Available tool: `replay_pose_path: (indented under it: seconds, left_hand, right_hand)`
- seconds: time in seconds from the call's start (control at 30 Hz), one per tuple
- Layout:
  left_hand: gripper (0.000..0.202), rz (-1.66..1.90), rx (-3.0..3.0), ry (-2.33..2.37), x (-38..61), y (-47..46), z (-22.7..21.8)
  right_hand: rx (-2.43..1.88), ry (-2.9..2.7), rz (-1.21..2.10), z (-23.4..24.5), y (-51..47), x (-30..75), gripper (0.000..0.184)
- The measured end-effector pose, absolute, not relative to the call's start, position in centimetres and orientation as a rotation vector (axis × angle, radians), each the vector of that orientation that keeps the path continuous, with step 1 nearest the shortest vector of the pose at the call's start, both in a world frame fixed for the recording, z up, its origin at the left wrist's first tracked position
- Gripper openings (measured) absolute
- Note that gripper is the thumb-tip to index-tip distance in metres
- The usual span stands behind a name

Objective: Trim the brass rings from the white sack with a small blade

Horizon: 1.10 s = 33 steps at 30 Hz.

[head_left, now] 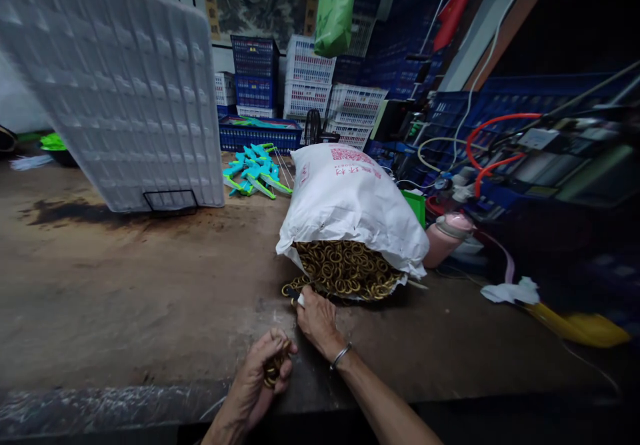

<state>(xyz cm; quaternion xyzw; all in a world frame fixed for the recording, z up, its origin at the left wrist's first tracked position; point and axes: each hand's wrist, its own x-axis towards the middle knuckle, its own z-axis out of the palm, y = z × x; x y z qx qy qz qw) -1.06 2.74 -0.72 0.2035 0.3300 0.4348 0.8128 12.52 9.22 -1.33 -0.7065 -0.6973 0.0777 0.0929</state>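
A white woven sack (345, 198) with red print lies on its side on the table. Gold-coloured metal rings (350, 268) fill its mouth, and some spill onto the tabletop. My left hand (263, 372) is near the table's front edge, palm up, with its fingers curled around several of these rings. My right hand (319, 318), with a silver bracelet (341, 356) at the wrist, reaches to the spilled rings at the left corner of the mouth. Its fingers are bent together. Something small, dark and white, shows at their tips; what it is I cannot make out.
A tall ribbed translucent panel (145, 98) stands in a black wire holder at the left. Behind the sack are turquoise-and-green plastic pieces (255, 168) and stacked crates (307, 72). A pink bottle (447, 237), a yellow object (580, 325) and red hoses (480, 145) are at the right.
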Motion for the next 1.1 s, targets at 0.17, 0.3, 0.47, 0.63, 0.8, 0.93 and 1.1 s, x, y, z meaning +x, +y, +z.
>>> replay_pose_path:
  seconds: [0.17, 0.3, 0.47, 0.63, 0.8, 0.93, 1.1]
  left_hand:
    - [0.022, 0.919, 0.278, 0.624, -1.5, 3.0, -1.4]
    - [0.02, 0.934, 0.181, 0.662, -1.5, 3.2, -1.4]
    - [0.019, 0.948, 0.184, 0.749, -0.8, 3.3, -0.9]
    - [0.017, 0.92, 0.158, 0.803, 0.0, 3.3, -0.6]
    - [0.016, 0.902, 0.157, 0.812, 1.2, 3.0, -0.6]
    - [0.02, 0.873, 0.208, 0.844, 2.1, 2.8, -0.6]
    - [0.025, 0.817, 0.301, 0.836, 2.9, 2.8, -0.6]
  right_hand:
    - [-1.933, -2.093, 0.26, -1.3, 8.3, 13.5, 0.012]
    - [-1.792, -1.984, 0.392, -1.8, 7.1, 14.7, 0.014]
    - [-1.624, -1.817, 0.542, -2.1, 5.3, 15.9, 0.014]
    - [-1.493, -1.727, 0.618, -1.1, 4.0, 16.6, 0.016]
    - [-1.417, -1.677, 0.615, -0.2, 3.4, 16.8, 0.014]
    - [-1.392, -1.746, 0.514, -0.3, 3.0, 17.0, 0.013]
    - [-1.306, -1.906, 0.37, -0.6, 2.6, 17.5, 0.022]
